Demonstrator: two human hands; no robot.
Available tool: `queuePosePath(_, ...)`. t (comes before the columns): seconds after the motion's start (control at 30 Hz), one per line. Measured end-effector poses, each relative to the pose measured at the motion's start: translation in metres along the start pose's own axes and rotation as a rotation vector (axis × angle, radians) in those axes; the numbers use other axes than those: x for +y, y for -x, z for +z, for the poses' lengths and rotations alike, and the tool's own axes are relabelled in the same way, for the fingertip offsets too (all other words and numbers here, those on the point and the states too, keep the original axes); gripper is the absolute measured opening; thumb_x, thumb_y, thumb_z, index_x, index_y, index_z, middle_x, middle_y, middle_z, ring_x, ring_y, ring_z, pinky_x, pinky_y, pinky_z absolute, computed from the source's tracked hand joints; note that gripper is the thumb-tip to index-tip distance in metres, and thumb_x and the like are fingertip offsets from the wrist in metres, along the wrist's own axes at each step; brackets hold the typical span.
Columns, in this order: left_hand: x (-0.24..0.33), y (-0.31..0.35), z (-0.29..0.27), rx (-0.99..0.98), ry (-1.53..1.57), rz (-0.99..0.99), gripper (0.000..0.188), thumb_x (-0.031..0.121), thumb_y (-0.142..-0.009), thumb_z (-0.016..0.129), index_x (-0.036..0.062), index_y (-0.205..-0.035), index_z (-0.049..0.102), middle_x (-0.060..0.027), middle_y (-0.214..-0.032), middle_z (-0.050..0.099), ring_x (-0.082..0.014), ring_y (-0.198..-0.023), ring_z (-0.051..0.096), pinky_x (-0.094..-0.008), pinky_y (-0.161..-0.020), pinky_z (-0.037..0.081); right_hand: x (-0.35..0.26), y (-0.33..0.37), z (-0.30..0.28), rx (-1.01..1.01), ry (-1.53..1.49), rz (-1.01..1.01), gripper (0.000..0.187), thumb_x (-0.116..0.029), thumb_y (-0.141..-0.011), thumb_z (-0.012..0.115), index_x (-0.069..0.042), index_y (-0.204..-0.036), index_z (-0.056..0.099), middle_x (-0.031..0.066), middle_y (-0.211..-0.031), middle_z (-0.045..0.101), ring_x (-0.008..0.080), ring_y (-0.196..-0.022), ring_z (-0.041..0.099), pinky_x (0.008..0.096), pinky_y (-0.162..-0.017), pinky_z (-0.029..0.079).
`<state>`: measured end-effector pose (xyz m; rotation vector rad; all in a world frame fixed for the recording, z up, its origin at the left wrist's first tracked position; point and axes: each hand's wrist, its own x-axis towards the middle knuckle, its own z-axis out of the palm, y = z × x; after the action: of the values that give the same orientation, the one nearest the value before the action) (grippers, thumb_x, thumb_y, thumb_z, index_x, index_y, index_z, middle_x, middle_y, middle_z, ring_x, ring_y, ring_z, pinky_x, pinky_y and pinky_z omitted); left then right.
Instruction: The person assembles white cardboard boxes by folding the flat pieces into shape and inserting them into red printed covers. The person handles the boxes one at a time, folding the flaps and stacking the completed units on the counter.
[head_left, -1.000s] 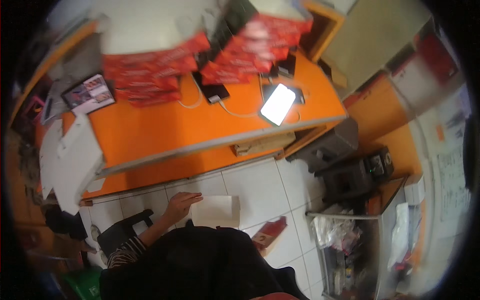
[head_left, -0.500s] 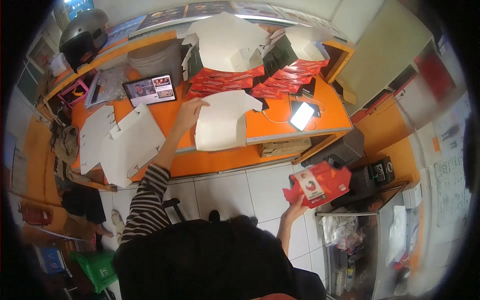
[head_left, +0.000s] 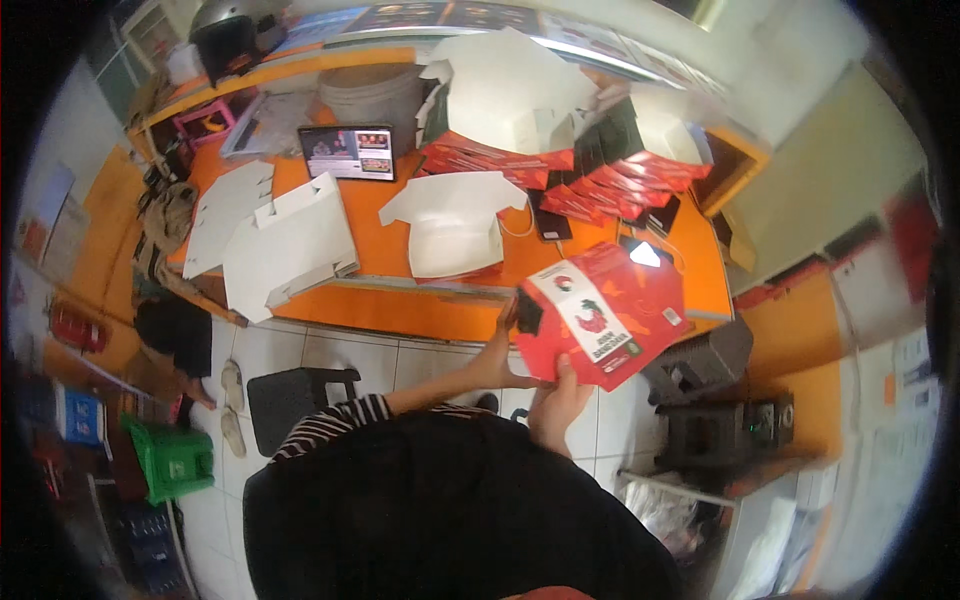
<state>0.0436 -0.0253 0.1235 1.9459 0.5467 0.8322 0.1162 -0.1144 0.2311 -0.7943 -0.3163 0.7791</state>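
A red carton (head_left: pixel 655 300) with a white printed panel is held up in front of the table, its outer face showing. My right hand (head_left: pixel 562 400) grips its lower edge, thumb on the near face. My left hand (head_left: pixel 500 358) closes on its left side, beside a dark flap; some fingertips are hidden. Just beyond, a partly folded box (head_left: pixel 455 230) lies by the table's front edge, white inside up and flaps spread. To the left rest flat white carton blanks (head_left: pixel 290 245). Behind stand stacks of red boxes (head_left: pixel 490 155) with white insides.
A tablet (head_left: pixel 348 155) leans near a grey bucket (head_left: pixel 372 98) on the orange table (head_left: pixel 390 310). A lit phone (head_left: pixel 645 255) is partly covered by the carton. Below are a black stool (head_left: pixel 290 405) and a green bin (head_left: pixel 175 460). Someone's foot (head_left: pixel 203 392) shows at left.
My left hand has left the white box on the table and now holds the red carton. The right hand has brought that carton up and inward from the right. The view has shifted.
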Motion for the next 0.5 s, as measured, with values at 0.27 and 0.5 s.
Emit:
queuePosePath(0.27,-0.031,-0.021,0.016,0.352,0.531,-0.294,0.085,0.033,-0.070,0.068,-0.0023,-0.130,0.019,-0.0178,-0.130,0.030,-0.0269,-0.121,0.030,-0.0363,-0.100,0.024,-0.016,-0.048,-0.028,-0.692,0.411,0.047,0.042,-0.017,-0.082,0.058,0.001,-0.116,0.042,0.0109,-0.111,0.049,0.0198,-0.101,0.048,0.0332,-0.089,0.036)
queuePosePath(0.5,-0.003,0.008,-0.036,0.806,0.329,-0.375,0.051,0.033,-0.087,0.045,-0.0027,-0.122,0.038,-0.0124,-0.116,0.048,-0.0204,-0.105,0.045,-0.0310,-0.092,0.033,-0.030,-0.121,-0.035,-0.533,1.110,-0.737,0.043,-0.016,-0.076,0.062,0.003,-0.110,0.047,0.0203,-0.119,0.044,0.0301,-0.112,0.041,0.0387,-0.095,0.028)
